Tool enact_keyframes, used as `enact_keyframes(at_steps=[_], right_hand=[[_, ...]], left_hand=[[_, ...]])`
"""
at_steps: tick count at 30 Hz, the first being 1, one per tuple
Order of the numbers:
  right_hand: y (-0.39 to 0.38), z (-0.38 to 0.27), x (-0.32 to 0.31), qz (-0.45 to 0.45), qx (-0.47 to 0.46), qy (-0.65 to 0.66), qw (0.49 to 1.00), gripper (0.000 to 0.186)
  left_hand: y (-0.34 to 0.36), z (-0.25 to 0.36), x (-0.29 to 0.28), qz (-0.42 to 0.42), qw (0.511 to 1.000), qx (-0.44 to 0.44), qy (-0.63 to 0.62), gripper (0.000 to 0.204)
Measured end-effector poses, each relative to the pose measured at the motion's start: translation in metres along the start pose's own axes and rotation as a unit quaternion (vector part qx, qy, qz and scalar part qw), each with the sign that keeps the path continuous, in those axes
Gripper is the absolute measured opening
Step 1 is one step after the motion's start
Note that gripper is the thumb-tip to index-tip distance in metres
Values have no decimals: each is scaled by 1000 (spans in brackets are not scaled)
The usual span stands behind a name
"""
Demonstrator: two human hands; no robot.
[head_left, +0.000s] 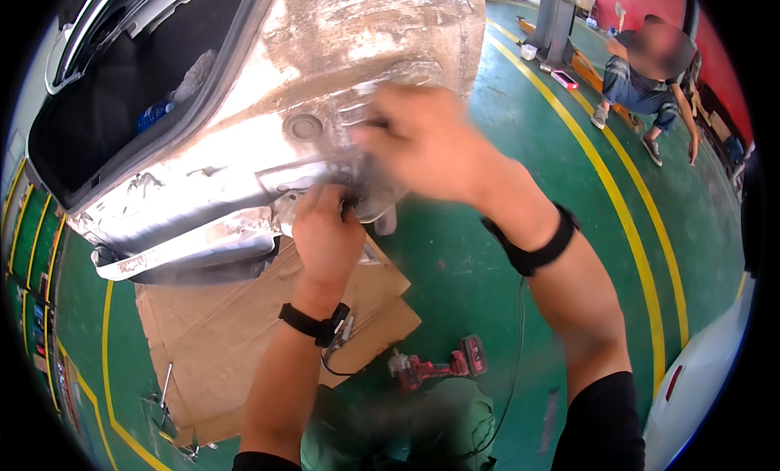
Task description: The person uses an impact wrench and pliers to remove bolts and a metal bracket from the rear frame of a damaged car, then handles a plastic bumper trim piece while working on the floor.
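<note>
A car's rear corner (357, 49) stands before me, its metal bare and patchy. At its lower edge my left hand (329, 231) is closed, fingertips pressed round something dark that I cannot make out. My right hand (426, 142) is raised just above and to the right of it, in front of the panel. Motion blurs its curled fingers, and what they hold is hidden. Between the hands the metal is smeared too. A long bumper-like strip (195, 248) runs along the bottom of the car to the left.
Flattened cardboard (219, 333) covers the green floor under the car. A red cordless power tool (439, 365) lies by my knees, beside a thin cable (517, 365). Loose hand tools (166, 390) lie at the lower left. At the far right a person (650, 85) squats near a lift post (554, 24).
</note>
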State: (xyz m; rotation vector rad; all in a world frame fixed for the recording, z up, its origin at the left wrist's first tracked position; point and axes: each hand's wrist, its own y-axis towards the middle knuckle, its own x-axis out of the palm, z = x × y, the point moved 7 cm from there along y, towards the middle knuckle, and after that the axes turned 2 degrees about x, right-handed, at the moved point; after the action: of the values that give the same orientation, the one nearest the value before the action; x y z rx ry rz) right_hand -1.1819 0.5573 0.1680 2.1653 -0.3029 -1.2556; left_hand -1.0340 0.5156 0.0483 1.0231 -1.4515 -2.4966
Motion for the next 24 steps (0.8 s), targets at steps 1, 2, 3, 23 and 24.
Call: enact_keyframes(at_steps=[1, 2, 3, 23, 24], right_hand=[[-18, 19, -5, 35, 41, 35, 998, 24], [-45, 43, -8, 57, 114, 82, 988, 22], [-73, 64, -1, 77, 187, 136, 970, 20], [-180, 137, 100, 144, 363, 327, 861, 18], [-167, 132, 81, 146, 369, 303, 867, 18]], left_hand=[[1, -1, -1, -1, 1000, -7, -8, 21], [0, 1, 2, -5, 1000, -16, -22, 21], [-2, -2, 2, -11, 999, -28, -28, 21], [-3, -6, 8, -28, 995, -90, -26, 23], [-3, -6, 9, -24, 995, -89, -25, 23]])
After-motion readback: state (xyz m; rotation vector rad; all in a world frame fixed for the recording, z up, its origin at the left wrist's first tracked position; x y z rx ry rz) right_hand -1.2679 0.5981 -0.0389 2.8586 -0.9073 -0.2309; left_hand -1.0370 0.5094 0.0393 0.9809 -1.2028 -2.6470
